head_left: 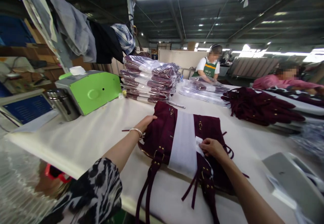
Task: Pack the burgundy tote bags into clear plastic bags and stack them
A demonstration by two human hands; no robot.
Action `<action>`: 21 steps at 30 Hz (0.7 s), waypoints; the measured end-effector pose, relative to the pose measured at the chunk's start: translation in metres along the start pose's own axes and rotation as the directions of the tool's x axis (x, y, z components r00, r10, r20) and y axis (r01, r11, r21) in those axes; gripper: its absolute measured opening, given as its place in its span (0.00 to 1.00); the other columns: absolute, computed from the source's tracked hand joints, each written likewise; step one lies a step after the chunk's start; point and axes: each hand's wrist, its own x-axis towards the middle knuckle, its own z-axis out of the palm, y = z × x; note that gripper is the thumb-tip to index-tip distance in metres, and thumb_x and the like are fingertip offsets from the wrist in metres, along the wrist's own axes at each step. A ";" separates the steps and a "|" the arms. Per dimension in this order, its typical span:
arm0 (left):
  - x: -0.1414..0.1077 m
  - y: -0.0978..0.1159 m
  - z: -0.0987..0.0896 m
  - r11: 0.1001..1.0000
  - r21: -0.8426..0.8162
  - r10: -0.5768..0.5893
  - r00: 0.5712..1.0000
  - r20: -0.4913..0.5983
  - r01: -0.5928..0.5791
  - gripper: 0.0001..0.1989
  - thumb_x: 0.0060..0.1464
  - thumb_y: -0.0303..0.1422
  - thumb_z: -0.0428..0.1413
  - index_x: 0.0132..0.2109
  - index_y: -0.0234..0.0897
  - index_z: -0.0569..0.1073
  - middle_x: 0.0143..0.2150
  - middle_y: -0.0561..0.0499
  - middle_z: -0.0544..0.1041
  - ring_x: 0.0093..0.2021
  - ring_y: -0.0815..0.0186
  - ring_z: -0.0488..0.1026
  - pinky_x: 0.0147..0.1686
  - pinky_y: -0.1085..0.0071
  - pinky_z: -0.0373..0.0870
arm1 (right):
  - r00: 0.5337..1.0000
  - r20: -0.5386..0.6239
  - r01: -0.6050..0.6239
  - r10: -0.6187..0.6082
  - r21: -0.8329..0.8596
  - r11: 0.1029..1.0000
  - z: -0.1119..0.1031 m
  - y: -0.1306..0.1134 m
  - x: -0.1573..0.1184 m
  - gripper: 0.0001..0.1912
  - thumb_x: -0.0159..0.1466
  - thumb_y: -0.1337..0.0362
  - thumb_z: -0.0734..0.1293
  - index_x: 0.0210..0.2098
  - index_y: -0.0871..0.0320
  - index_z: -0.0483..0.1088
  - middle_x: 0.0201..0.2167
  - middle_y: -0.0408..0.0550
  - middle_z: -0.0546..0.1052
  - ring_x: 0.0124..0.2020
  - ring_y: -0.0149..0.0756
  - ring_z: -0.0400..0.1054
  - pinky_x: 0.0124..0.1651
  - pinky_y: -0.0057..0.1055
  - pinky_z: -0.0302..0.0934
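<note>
A dark burgundy bag lies flat on the table before me, with a white paper band around its middle. Gold-coloured buckles and studs show on it, and its straps hang toward me over the table's near edge. My left hand grips the bag's left side, its fingers partly hidden by the fabric. On the right of the band, my right hand pinches a small white label with thumb and fingertips, close against the bag.
Plastic-wrapped bags are stacked behind. A green machine and a steel flask stand at left. Unwrapped burgundy bags lie at right, with a grey device nearer. Two co-workers, one in a green apron, work across the table.
</note>
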 end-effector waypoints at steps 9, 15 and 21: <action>-0.043 -0.037 -0.019 0.993 -0.116 0.021 0.993 0.113 -0.008 0.18 0.44 0.37 0.68 0.41 0.32 0.78 0.37 0.45 0.84 0.39 0.58 0.81 0.44 0.65 0.77 | 0.998 0.051 -0.021 0.024 -0.056 0.998 -0.015 -0.007 -0.008 0.08 0.59 0.64 0.68 0.23 0.56 0.70 0.15 0.40 0.72 0.16 0.31 0.66 0.23 0.26 0.60; -0.032 -0.064 -0.002 0.989 -0.147 -0.014 0.999 -0.035 0.009 0.09 0.47 0.35 0.63 0.33 0.32 0.76 0.31 0.44 0.81 0.34 0.55 0.80 0.38 0.63 0.76 | 0.900 -0.128 0.346 -0.416 -0.369 0.862 0.000 -0.084 0.016 0.11 0.61 0.55 0.66 0.31 0.53 0.76 0.31 0.46 0.81 0.34 0.42 0.76 0.40 0.34 0.66; -0.036 -0.068 -0.001 0.970 -0.131 0.202 0.978 -0.046 -0.206 0.27 0.48 0.40 0.65 0.54 0.35 0.75 0.50 0.43 0.82 0.53 0.50 0.77 0.52 0.61 0.74 | 0.773 -0.103 0.496 -0.626 -0.517 0.697 0.099 -0.216 0.052 0.27 0.63 0.54 0.66 0.57 0.63 0.71 0.55 0.60 0.75 0.56 0.50 0.69 0.58 0.40 0.63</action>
